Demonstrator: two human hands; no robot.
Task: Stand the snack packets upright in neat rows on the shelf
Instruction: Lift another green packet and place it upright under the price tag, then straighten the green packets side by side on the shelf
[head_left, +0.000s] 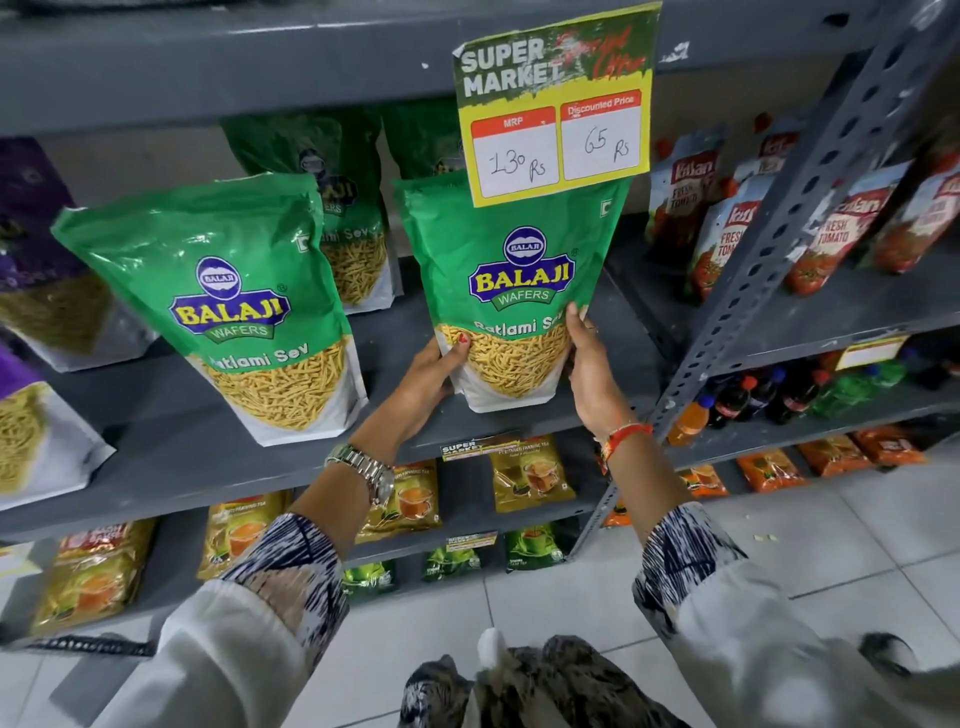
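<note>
Gripping green Balaji Wafers "Ratlami Sev" packet (511, 291) by lower edges, left hand (431, 384) and right hand (589, 371) clasping it; standing upright, long axis vertical, on grey shelf (197, 457); hanging above grip, price card (556, 104) reading "MRP 130 Rs, Discounted Price 65 Rs".

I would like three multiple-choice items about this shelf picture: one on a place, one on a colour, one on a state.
1. Where does the yellow-and-green price card hang?
A. Above the held packet
B. On the floor
C. Beside the bottles

2. What colour is the top half of the glossy Ratlami Sev packet that is being held?
A. Purple
B. Green
C. Orange

3. How is that packet held?
A. By one hand only
B. By nobody
C. By both hands at its lower sides

Answers: 1 A, the card overlaps the packet's top. 2 B, green shows above the clear window. 3 C, left hand and right hand flank it.
</note>
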